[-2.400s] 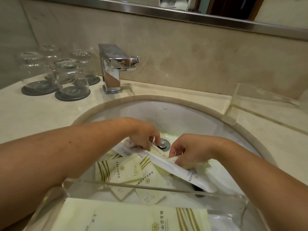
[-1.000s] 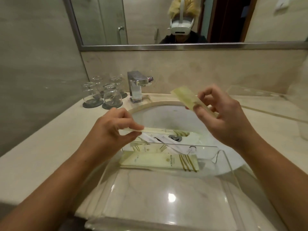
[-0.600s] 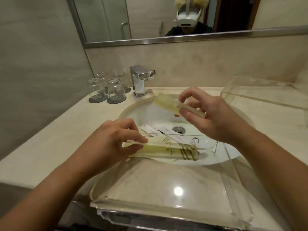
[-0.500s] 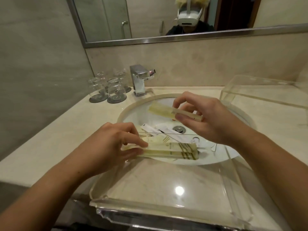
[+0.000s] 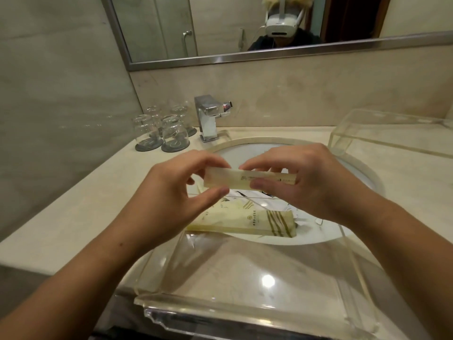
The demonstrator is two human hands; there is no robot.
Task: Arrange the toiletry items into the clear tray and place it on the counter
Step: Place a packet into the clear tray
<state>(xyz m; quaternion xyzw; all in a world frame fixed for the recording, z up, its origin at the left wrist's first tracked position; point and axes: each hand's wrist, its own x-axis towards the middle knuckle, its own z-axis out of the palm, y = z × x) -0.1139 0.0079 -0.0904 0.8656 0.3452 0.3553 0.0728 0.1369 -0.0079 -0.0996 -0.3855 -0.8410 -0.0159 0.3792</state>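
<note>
Two risks | clear tray [image 5: 245, 312] bridges the sink [image 5: 247, 153] rim, one packet [image 5: 245, 220] at its far end; I judge a nudge tips it | left hand [image 5: 176, 195] and right hand [image 5: 313, 187] pinch slim packet [image 5: 247, 180] above the tray's far end; a slip drops it into the sink.

Dim warm light; overhead lamp glare on clear tray [image 5: 268, 282] base; wide-angle edge warp, slight blur.

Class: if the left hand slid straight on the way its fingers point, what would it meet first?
Most likely the right hand, whose fingertips pinch the same slim packet just ahead of the left hand.
</note>
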